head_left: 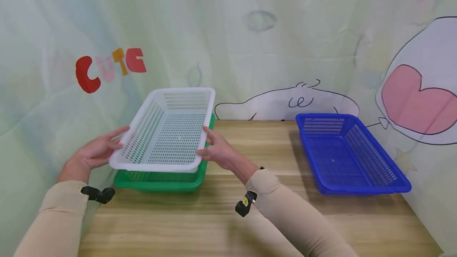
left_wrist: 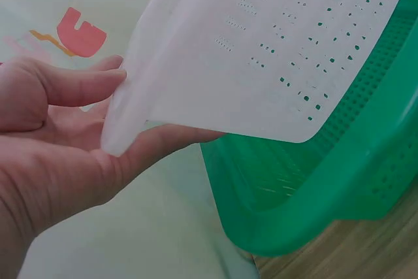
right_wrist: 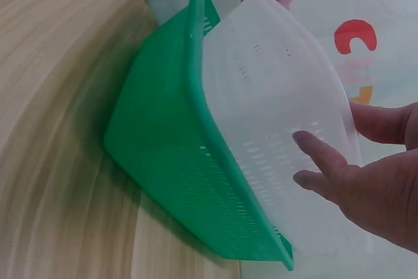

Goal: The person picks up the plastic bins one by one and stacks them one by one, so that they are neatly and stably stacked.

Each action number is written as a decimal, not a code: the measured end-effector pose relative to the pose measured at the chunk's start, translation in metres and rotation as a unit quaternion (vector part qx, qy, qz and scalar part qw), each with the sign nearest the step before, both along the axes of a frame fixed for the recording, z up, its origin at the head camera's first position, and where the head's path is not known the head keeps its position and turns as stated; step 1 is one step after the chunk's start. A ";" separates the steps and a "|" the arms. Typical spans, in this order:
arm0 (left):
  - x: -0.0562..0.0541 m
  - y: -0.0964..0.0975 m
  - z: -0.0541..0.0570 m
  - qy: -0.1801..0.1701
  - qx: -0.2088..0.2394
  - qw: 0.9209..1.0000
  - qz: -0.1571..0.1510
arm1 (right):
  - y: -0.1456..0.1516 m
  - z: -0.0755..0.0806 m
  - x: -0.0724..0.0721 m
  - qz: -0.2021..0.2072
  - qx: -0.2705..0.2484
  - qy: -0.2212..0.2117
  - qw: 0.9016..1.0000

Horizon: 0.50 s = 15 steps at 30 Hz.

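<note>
A white perforated plastic basket [head_left: 178, 134] is held by both hands just above a green basket [head_left: 157, 185], its lower part dipping into the green one in the right wrist view. My left hand [head_left: 98, 150] grips the white rim at the left side; in the left wrist view the thumb lies over the rim [left_wrist: 127, 109] and a finger reaches beneath. At the opposite side my right hand [head_left: 219, 150] pinches the rim, with fingertips against the outer wall [right_wrist: 274, 115]. Inside, the white basket shows nothing but its slotted floor. The green basket rests on the wooden table.
A blue perforated basket [head_left: 335, 158] stands on the right side of the wooden table [head_left: 250, 138]. Printed curtains [head_left: 228, 39] hang close behind the table and along both sides.
</note>
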State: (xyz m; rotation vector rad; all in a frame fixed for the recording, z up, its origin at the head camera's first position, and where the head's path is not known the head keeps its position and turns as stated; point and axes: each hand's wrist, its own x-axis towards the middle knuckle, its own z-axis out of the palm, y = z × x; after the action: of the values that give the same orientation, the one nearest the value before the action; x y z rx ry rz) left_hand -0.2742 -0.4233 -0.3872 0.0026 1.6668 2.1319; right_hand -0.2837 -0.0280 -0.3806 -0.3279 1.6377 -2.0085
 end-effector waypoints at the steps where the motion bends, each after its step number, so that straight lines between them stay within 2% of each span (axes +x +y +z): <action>1: 0.001 -0.001 -0.001 0.000 0.007 1.000 -0.003 | 0.000 -0.001 0.001 0.001 0.000 0.000 1.000; 6: 0.005 -0.004 -0.006 0.006 0.004 1.000 -0.015 | -0.002 -0.008 0.005 0.006 0.009 -0.001 1.000; 11: 0.011 -0.004 -0.014 0.012 -0.049 0.999 -0.015 | -0.002 -0.018 0.008 -0.005 0.032 -0.020 0.999; 15: 0.013 -0.006 -0.019 0.017 -0.097 0.995 -0.009 | -0.004 -0.025 0.010 -0.016 0.027 -0.034 0.999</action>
State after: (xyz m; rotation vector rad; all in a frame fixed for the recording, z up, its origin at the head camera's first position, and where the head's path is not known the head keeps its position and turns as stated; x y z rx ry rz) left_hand -0.2614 -0.4292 -0.4063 -0.0038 1.8806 1.9575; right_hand -0.2741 -0.0318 -0.4060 -0.2122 1.6619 -1.9734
